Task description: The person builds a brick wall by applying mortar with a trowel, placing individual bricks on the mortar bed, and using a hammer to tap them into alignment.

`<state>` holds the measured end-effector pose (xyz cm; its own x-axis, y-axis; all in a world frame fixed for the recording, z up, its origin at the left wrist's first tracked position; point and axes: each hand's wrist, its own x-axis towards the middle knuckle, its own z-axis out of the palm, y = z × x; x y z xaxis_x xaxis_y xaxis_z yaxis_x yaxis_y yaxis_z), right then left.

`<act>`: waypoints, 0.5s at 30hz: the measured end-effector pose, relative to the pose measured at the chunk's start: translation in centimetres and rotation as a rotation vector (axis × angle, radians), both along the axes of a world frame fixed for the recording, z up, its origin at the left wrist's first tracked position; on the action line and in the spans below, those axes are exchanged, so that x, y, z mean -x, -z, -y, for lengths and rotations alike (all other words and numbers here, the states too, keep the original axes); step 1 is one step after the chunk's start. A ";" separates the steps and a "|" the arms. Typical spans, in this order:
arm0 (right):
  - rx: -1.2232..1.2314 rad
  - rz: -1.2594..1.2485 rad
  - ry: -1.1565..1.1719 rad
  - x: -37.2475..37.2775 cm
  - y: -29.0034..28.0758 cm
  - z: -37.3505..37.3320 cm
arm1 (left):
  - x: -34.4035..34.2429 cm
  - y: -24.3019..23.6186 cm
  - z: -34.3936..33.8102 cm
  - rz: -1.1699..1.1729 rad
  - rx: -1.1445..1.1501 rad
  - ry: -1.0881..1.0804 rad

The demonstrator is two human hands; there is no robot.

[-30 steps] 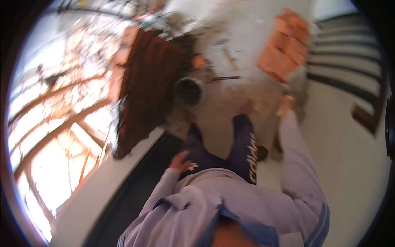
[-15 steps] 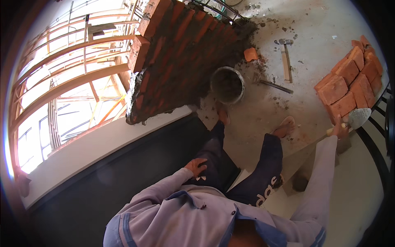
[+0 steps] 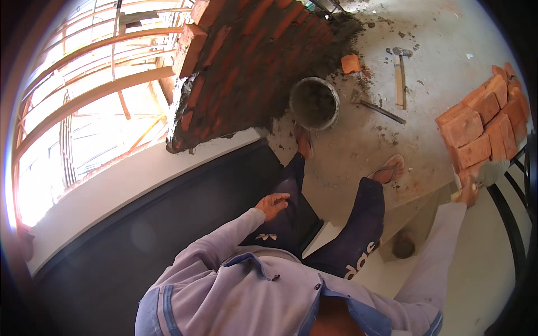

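My right hand point(image 3: 467, 192), at the far right, is closed round the handle of a trowel. The trowel's grey blade point(image 3: 493, 172) lies against the near edge of a stack of orange bricks point(image 3: 469, 127). Part of the handle is covered by my fingers. My left hand point(image 3: 273, 206) hovers over or rests on my left thigh, fingers loosely stretched, holding nothing; whether it touches the trousers I cannot tell. In front of my feet stands a round bucket point(image 3: 337, 110) with grey, mortar-like matter inside.
A slanting brick wall point(image 3: 241, 78) smeared with mortar rises at the upper left, beside a white ledge point(image 3: 131, 187). On the floor lie a hammer point(image 3: 399, 81), a dark metal bar point(image 3: 383, 112) and an orange brick piece point(image 3: 351, 64). Black railing bars point(image 3: 507, 221) curve at the right.
My right hand and the trowel have moved slightly right and nearer me, still by the bricks. My left hand has lifted up and forward along the thigh. The view has shifted a little.
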<state>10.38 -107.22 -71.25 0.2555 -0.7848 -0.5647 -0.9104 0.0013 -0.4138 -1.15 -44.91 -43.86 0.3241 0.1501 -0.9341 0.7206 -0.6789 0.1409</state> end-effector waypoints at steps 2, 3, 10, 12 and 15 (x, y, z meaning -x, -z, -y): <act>-0.138 0.157 0.088 4.1 0.5 3.1 | -1.3 1.1 -0.1 0.037 0.058 -0.063; -0.169 0.159 0.097 6.4 0.6 4.3 | -2.1 1.6 0.3 0.073 0.110 -0.119; -0.716 0.236 -0.193 13.6 -19.1 -10.9 | -4.9 -2.9 8.4 -0.035 0.589 -0.568; -0.754 0.382 -0.168 9.7 -30.2 -21.8 | -6.5 -7.1 11.1 -0.001 0.642 -0.624; -0.795 0.406 -0.403 6.0 -39.7 -31.9 | -8.5 -12.5 11.7 0.365 1.110 -0.740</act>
<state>4.40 -75.29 -31.60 0.7130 -0.0246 -0.7007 -0.6921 0.1355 -0.7090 7.39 -56.58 -31.40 0.7454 -0.3665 -0.5569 0.6664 0.4326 0.6073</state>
